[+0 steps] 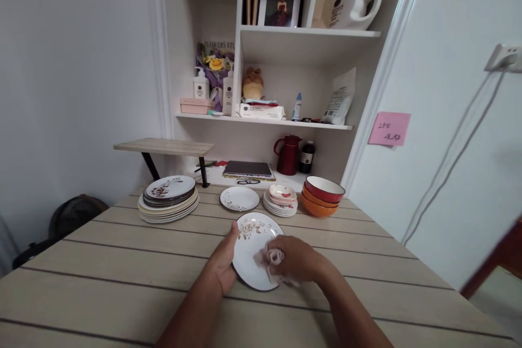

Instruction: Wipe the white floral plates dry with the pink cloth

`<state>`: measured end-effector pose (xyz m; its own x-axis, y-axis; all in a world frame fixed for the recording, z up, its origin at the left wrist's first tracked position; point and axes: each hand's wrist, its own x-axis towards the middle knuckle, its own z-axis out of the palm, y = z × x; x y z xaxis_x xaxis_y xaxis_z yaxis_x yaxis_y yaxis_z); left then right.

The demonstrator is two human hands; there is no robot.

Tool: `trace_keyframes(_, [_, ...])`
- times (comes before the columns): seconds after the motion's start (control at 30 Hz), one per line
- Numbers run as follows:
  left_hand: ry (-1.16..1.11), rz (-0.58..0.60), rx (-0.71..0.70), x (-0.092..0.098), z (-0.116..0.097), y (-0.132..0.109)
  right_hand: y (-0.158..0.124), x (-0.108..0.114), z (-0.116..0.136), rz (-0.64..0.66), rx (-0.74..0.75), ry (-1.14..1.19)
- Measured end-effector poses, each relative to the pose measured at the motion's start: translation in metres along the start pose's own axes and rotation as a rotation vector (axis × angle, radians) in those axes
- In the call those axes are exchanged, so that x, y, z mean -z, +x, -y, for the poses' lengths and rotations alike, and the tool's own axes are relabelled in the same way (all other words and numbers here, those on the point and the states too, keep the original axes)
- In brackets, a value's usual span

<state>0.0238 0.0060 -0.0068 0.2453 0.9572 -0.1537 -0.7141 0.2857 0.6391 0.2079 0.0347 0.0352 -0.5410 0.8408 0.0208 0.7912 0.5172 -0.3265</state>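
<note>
A white plate [249, 253] with a brown flower pattern and a dark rim is held up, tilted toward me, above the table. My left hand [225, 261] grips its left edge, the thumb along the rim and the other fingers behind it. In my right hand [297, 258] is a bunched pale cloth [274, 256], pressed against the right part of the plate's face; the cloth is slightly blurred. Just beyond lies another flowered plate [239, 199], flat on the slatted wooden table [163, 261].
Stacked plates [169, 201] stand at the left near a small raised shelf [163, 146]. Small plates [280, 207] with heart-patterned dishes [283, 193] and nested red and orange bowls [322, 197] are at the back right. Behind them are a laptop [248, 168] and a red jug [289, 155].
</note>
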Motion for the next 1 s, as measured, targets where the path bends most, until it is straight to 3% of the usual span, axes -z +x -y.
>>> trace_keyframes(0.07, [0.016,-0.015,-0.027,-0.001,0.001,-0.001,0.007,-0.004,-0.001,-0.117,-0.137,-0.025])
trace_keyframes(0.17, [0.050,-0.042,-0.051,-0.005,0.002,-0.004,0.021,-0.009,0.004,-0.239,-0.215,-0.056])
trace_keyframes(0.33, [0.052,-0.023,-0.067,-0.007,0.005,-0.002,0.037,-0.013,0.028,-0.353,-0.118,-0.058])
trace_keyframes(0.53, [0.022,0.000,0.015,-0.002,0.001,-0.003,0.021,-0.024,0.054,-0.242,0.372,0.072])
trace_keyframes(0.67, [0.037,-0.019,0.094,0.002,-0.003,-0.005,0.000,-0.016,0.041,0.017,0.492,0.195])
trace_keyframes(0.73, [0.028,-0.009,0.102,0.003,-0.004,-0.004,-0.006,-0.007,0.029,0.171,0.454,0.230])
trace_keyframes(0.8, [0.028,-0.002,0.076,0.002,-0.005,-0.004,-0.009,0.001,0.017,0.222,0.341,0.184])
trace_keyframes(0.87, [0.044,-0.005,0.034,0.000,-0.005,-0.004,-0.008,0.004,0.008,0.145,0.177,0.102])
trace_keyframes(1.0, [0.114,-0.095,-0.043,-0.007,-0.004,-0.007,0.003,0.000,0.000,-0.170,-0.133,-0.001])
